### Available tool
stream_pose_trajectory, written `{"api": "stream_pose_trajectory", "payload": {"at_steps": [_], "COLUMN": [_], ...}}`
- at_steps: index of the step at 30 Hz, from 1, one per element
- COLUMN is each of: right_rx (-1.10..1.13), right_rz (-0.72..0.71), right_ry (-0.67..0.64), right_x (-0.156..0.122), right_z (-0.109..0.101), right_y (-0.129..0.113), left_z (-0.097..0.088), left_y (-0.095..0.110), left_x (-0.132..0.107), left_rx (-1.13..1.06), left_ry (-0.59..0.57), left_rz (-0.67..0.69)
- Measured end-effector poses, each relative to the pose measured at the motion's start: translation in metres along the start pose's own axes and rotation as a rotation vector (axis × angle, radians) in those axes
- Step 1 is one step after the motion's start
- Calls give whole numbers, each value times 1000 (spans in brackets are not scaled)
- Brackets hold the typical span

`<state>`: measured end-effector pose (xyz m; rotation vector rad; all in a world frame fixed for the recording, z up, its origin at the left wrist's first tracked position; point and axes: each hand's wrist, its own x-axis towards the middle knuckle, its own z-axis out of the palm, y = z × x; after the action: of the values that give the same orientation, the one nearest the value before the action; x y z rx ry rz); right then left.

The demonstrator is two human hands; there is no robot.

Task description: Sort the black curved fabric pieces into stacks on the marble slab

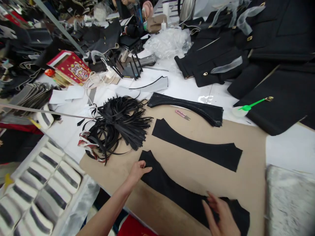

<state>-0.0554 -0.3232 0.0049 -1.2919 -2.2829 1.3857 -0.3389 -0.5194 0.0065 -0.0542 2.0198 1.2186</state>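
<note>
A curved black fabric piece lies on the tan board near the front edge. My left hand pinches its left end, fingers closed on the cloth. My right hand rests on the right part of the same piece, fingers spread and flat. A second curved black fabric piece lies just beyond it on the board, untouched.
A bundle of thin black strips lies left of the pieces. A stack of curved black pieces and small pink snips sit further back. Black jackets cover the far right. A green-tipped bottle lies beside them. Striped pieces fill the left.
</note>
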Motion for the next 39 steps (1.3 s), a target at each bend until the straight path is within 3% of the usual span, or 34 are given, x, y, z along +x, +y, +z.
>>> {"api": "stream_pose_trajectory", "payload": {"at_steps": [2,4,7,10,13,18,24,31,34,39], "right_rx": [61,105,153,212,208,144,260,404,484,595], "right_rz": [-167,-262,-201,-33,29,-64,-94,-17,55,205], "right_ry": [-263,-432,-463,-408,-378,-391,-436,-384,-338,-170], "right_x": [4,7,11,19,29,41,45,43,42,39], "right_z": [39,78,119,137,140,140,141,140,137,108], "right_y": [-48,-87,-120,-128,-129,-128,-126,-119,-109,-76], "left_z": [2,3,6,8,11,13,10,1,-1,-2], "left_y": [-2,-4,-7,-9,-10,-9,-10,-15,-25,-43], "left_x": [-2,-3,-5,-6,-9,-17,-25,-25,-20,-14], "left_rx": [5,10,27,60,93,146,209,60,84,252], "left_ry": [0,0,7,20,27,9,-57,-174,-99,183], "left_rz": [13,30,70,120,170,222,261,191,168,147]}}
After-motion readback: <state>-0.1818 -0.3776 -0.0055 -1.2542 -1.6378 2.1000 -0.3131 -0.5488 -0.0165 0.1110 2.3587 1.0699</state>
